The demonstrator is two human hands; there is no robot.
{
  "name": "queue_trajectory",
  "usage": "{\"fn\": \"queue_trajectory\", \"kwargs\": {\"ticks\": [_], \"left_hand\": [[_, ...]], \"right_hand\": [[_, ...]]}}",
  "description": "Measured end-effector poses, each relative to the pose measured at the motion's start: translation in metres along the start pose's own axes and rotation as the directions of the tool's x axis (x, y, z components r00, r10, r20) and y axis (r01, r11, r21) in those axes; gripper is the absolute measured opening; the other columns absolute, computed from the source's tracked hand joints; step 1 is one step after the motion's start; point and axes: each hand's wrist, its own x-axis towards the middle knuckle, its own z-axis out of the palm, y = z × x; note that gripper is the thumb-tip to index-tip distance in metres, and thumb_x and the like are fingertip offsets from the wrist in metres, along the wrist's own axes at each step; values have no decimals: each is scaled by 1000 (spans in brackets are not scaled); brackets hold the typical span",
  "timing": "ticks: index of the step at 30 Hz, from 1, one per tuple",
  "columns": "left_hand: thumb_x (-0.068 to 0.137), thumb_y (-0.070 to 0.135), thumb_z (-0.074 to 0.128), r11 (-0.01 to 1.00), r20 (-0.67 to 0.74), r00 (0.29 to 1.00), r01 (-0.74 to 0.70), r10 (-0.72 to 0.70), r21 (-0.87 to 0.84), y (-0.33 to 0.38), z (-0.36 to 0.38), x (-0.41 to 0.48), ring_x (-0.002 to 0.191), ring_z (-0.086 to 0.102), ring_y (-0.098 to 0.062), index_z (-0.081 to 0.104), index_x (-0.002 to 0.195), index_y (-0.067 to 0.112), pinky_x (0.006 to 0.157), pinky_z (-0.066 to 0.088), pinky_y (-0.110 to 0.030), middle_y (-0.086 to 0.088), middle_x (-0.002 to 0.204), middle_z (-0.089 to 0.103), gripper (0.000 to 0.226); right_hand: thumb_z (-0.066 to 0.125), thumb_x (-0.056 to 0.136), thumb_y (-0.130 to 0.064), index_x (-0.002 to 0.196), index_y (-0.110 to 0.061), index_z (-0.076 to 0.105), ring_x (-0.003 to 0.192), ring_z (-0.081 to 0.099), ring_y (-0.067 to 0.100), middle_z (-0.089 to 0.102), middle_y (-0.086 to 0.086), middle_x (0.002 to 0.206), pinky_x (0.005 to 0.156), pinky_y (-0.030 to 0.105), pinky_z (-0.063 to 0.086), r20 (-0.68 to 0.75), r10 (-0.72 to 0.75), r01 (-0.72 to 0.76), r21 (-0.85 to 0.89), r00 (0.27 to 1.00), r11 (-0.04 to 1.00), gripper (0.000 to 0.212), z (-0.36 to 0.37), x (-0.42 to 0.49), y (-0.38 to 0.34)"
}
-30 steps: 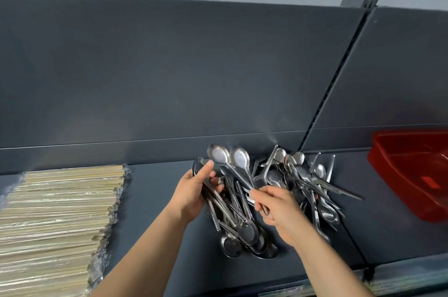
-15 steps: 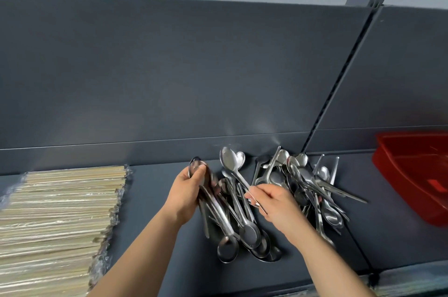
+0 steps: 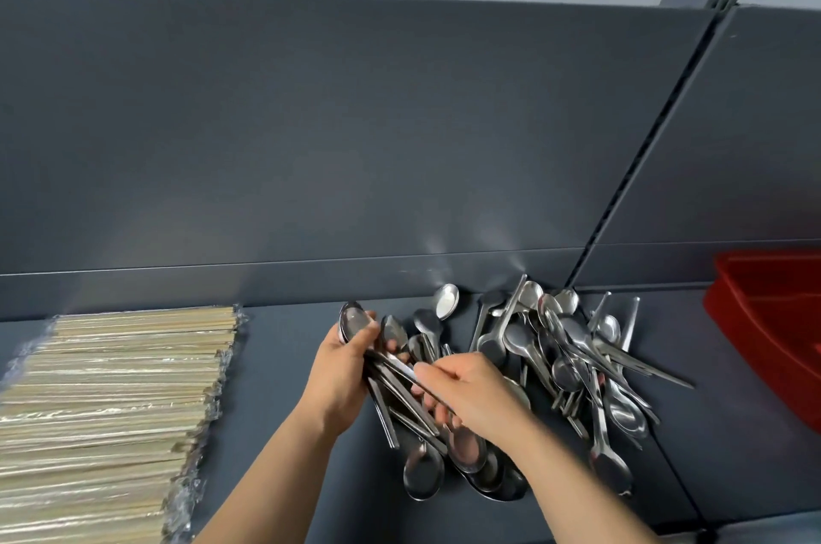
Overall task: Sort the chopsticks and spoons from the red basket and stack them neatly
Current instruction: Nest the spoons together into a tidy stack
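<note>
Left hand: the left hand [image 3: 342, 370] is closed round a bundle of spoons [image 3: 393, 408], its thumb pressed on the top spoon bowl at the far end of the bundle.
Right hand: the right hand [image 3: 471, 394] has its fingers curled and pinches the handle of a single spoon [image 3: 395, 365] that lies slantwise across the bundle, just beside the left hand's fingers.
Bundle of spoons: it runs from the left thumb down towards the person. The handles are fanned out below the left palm. Several bowls are stacked under the right wrist and rest on the shelf [image 3: 284, 365].
Loose pile of spoons: the loose pile of spoons [image 3: 573, 359] lies on the shelf just beyond and to the outer side of the right hand, tangled, with bowls and handles pointing all ways.
Stray spoon: a stray spoon [image 3: 446, 300] lies bowl up beyond both hands, close to the back panel [image 3: 355, 121].
Chopsticks: the chopsticks [image 3: 115, 410] lie in a flat stack in clear wrappers, well out to the outer side of the left hand.
Red basket: the red basket [image 3: 773, 339] sits on the shelf far out past the right hand, beyond the loose pile. Its inside is mostly out of view.
Slotted post: the slotted post [image 3: 644, 134] rises slantwise from behind the loose pile.
</note>
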Motion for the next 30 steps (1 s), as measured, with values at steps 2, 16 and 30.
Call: {"fn": "queue_trajectory", "kwargs": {"ticks": [2, 16, 30], "left_hand": [[97, 3, 49, 1000, -70, 998, -8, 6, -29, 0, -4, 3, 54, 60, -22, 56, 97, 6, 63, 60, -41, -11, 61, 59, 7], [92, -6, 51, 996, -140, 987, 84, -78, 36, -8, -14, -1, 52, 54, -18, 56, 104, 1, 47, 51, -30, -14, 74, 62, 15], [75, 26, 74, 989, 67, 992, 102, -110, 105, 7, 11, -2, 67, 66, -29, 61, 104, 0, 63, 59, -34, -22, 86, 63, 41]], "right_hand": [[57, 84, -48, 76, -11, 68, 56, 61, 14, 69, 4, 68, 62, 34, 54, -165, -41, 12, -173, 985, 985, 39, -7, 8, 4], [70, 78, -26, 54, -16, 33, 45, 26, 15, 29, -3, 47, 45, 26, 18, -203, 60, -114, -269, 977, 956, 45, -15, 44, 8], [68, 72, -49, 58, -9, 58, 47, 24, 6, 28, -9, 46, 45, 20, 18, 49, -213, 218, -253, 976, 943, 44, -29, 25, 2]]}}
